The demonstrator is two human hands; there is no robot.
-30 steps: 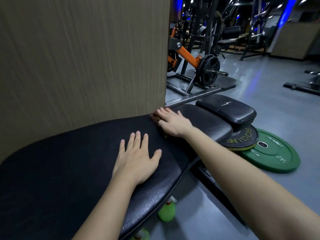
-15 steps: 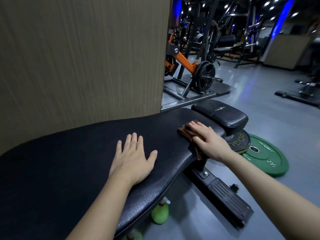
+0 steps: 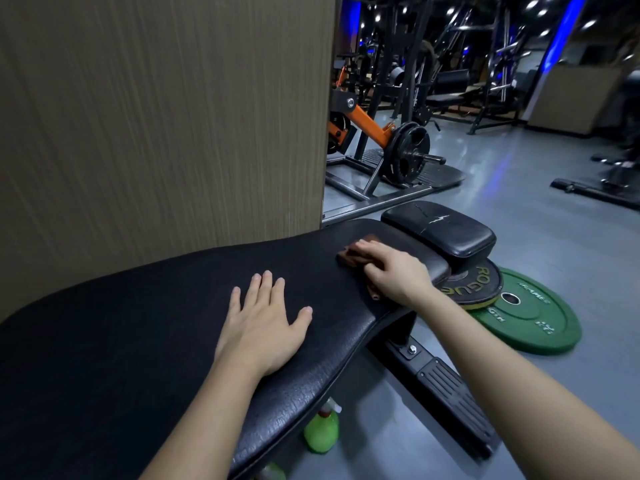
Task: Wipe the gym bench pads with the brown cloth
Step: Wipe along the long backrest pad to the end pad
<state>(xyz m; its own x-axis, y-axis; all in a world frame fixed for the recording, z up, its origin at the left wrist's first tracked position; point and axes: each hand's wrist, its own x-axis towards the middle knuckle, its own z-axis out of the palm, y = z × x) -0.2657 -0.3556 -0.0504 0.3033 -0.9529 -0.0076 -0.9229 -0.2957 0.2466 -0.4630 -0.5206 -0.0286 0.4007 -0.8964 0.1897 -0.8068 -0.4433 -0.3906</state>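
The long black bench pad point(image 3: 138, 341) runs from the lower left toward the centre right. Beyond its far end sits a smaller black seat pad point(image 3: 446, 233). My left hand point(image 3: 263, 327) lies flat on the long pad, fingers spread, holding nothing. My right hand point(image 3: 394, 271) presses the brown cloth point(image 3: 353, 256) onto the far end of the long pad; most of the cloth is hidden under my palm, with edges showing at the fingertips and below the thumb.
A wood-grain wall panel point(image 3: 156, 116) stands right behind the bench. A green weight plate point(image 3: 533, 317) and a black plate point(image 3: 474, 285) lie on the floor to the right. A green spray bottle point(image 3: 322, 431) stands under the bench. The bench frame point(image 3: 450, 386) runs below; an orange machine point(image 3: 374, 133) stands behind.
My right hand slid the brown cloth from the wall side of the pad toward its near edge, then a little back toward the middle. My left hand stayed flat.
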